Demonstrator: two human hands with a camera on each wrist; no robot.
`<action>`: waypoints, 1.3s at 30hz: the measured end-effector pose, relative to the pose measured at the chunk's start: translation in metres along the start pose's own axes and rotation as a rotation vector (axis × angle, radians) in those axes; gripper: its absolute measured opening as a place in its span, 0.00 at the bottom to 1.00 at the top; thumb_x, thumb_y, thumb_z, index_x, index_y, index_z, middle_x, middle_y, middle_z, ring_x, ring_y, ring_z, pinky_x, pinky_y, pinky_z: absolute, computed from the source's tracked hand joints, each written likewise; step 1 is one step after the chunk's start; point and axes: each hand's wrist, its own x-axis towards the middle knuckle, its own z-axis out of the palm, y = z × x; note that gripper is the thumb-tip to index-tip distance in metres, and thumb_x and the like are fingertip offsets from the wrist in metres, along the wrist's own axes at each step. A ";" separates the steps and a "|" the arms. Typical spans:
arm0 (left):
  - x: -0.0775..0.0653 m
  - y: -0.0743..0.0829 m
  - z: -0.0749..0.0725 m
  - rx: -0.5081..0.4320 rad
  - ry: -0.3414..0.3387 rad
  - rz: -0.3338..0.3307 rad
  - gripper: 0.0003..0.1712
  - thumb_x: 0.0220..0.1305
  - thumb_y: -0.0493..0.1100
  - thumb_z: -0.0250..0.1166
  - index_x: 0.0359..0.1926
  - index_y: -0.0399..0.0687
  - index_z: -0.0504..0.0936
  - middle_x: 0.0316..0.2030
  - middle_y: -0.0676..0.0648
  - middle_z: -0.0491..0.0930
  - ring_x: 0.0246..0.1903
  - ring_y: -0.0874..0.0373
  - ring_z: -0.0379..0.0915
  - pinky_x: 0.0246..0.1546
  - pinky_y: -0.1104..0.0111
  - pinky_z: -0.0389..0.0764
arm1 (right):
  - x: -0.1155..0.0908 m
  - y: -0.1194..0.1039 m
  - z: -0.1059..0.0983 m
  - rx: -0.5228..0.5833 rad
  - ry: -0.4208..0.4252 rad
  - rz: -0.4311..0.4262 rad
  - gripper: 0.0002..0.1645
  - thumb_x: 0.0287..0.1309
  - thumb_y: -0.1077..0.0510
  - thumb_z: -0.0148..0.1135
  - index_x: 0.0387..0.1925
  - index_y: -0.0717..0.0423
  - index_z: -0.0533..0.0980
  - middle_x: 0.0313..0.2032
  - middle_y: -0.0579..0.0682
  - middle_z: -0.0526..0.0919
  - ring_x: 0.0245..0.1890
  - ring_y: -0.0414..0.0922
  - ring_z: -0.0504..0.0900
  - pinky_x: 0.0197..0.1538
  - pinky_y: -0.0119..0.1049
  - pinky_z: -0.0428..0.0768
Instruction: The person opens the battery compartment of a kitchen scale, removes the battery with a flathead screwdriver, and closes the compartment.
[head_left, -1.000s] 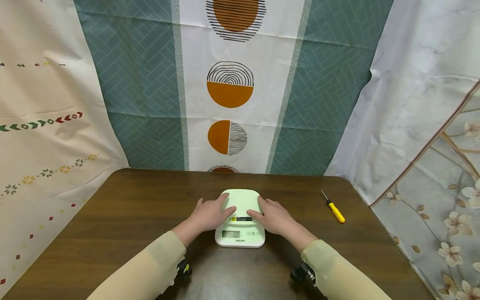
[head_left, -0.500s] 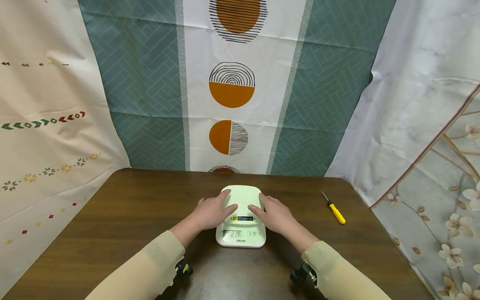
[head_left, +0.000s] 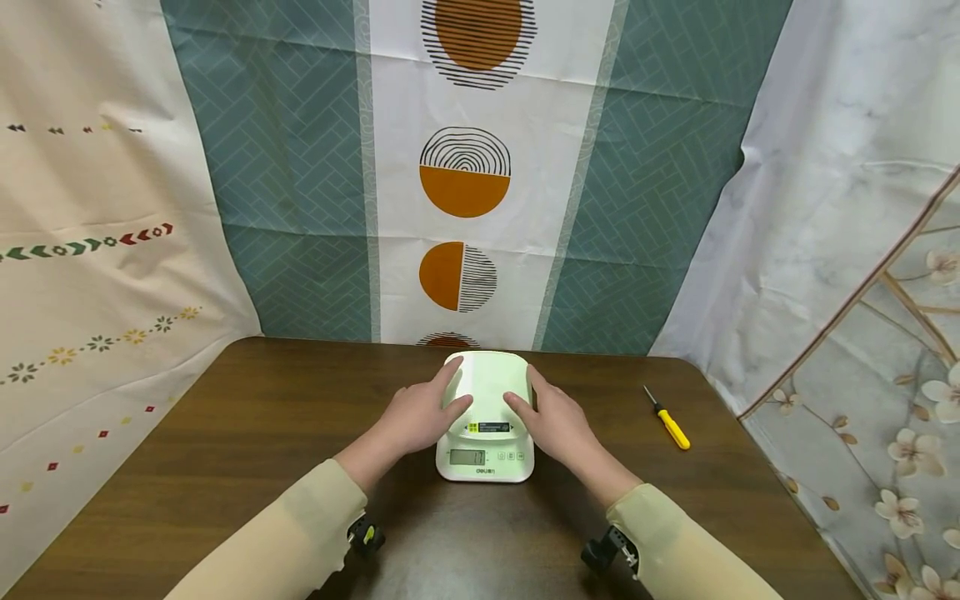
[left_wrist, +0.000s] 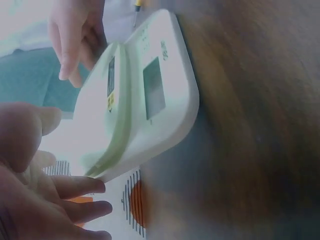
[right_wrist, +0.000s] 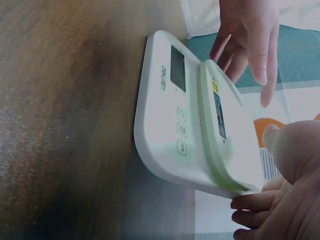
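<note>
A white kitchen scale (head_left: 486, 469) with a pale green platform (head_left: 491, 387) lies flat on the brown table, its display lit with digits. My left hand (head_left: 408, 417) is along the scale's left side and my right hand (head_left: 558, 425) along its right, thumbs reaching over the platform. In the left wrist view, the left hand's fingers (left_wrist: 82, 187) extend at the scale's edge with the thumb raised above the platform. The right wrist view shows the right hand's fingers (right_wrist: 252, 202) close against the opposite edge, thumb likewise lifted.
A screwdriver (head_left: 670, 421) with a yellow handle lies on the table (head_left: 240, 467) to the right. Patterned cloths (head_left: 300, 208) hang behind the table and at both sides. A dark wrist device (head_left: 365, 533) is on each forearm.
The scale has slid forward, away from the body, with both hands travelling alongside it. Its display went from 0.0 to other digits. The screwdriver stays where it was.
</note>
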 end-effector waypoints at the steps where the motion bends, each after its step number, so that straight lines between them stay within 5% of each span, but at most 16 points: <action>1: 0.000 0.001 -0.001 -0.007 0.012 0.006 0.42 0.85 0.56 0.61 0.88 0.51 0.57 0.64 0.32 0.84 0.60 0.35 0.84 0.67 0.37 0.76 | 0.000 -0.001 -0.002 0.013 0.009 0.005 0.51 0.81 0.37 0.62 0.88 0.60 0.55 0.78 0.64 0.71 0.75 0.63 0.74 0.73 0.62 0.74; 7: 0.003 0.006 -0.008 -0.042 0.059 0.027 0.46 0.85 0.57 0.61 0.90 0.50 0.51 0.65 0.31 0.83 0.57 0.35 0.85 0.61 0.41 0.82 | 0.002 -0.004 -0.012 0.045 0.058 -0.010 0.50 0.82 0.37 0.61 0.89 0.57 0.54 0.76 0.64 0.74 0.72 0.65 0.78 0.69 0.65 0.77; 15: 0.007 0.013 -0.016 -0.071 0.097 0.036 0.49 0.84 0.58 0.62 0.91 0.50 0.46 0.67 0.34 0.82 0.55 0.39 0.86 0.57 0.44 0.84 | 0.005 -0.006 -0.020 0.078 0.088 -0.029 0.51 0.83 0.37 0.60 0.89 0.56 0.52 0.81 0.60 0.68 0.78 0.61 0.71 0.73 0.65 0.74; 25: 0.007 0.021 -0.021 -0.147 0.155 0.055 0.52 0.84 0.58 0.63 0.91 0.48 0.44 0.80 0.36 0.69 0.69 0.37 0.78 0.68 0.42 0.78 | 0.004 -0.012 -0.029 0.113 0.136 -0.034 0.54 0.83 0.37 0.59 0.90 0.57 0.47 0.83 0.62 0.62 0.79 0.62 0.69 0.76 0.65 0.70; 39: 0.003 0.022 -0.022 -0.218 0.171 0.039 0.52 0.83 0.59 0.63 0.90 0.44 0.46 0.81 0.32 0.62 0.72 0.34 0.72 0.73 0.40 0.73 | 0.003 -0.012 -0.026 0.213 0.185 -0.099 0.52 0.82 0.39 0.63 0.89 0.58 0.51 0.80 0.60 0.61 0.76 0.59 0.75 0.72 0.63 0.76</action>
